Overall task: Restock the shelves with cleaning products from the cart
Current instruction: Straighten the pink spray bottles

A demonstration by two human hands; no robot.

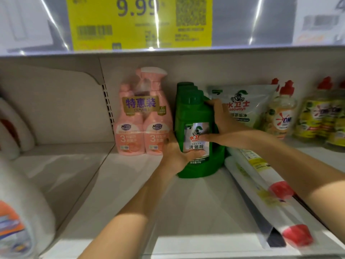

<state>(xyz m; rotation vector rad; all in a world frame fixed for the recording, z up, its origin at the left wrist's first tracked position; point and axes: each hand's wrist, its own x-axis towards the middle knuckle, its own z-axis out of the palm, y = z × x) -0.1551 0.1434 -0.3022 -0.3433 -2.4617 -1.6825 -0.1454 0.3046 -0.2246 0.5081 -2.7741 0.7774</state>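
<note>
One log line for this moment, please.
state: green dishwashing-powder bottle upright on shelf | left hand: holds lower front | right hand: holds right shoulder | neighbours: pink spray twin-pack left, Seaways pouch right

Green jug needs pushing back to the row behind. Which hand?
Left, probably. The left hand holds low across the front of the green jug, fingers over the label, so it can push straight back. The right hand grips high by the handle; pushing there might tip it.
</note>
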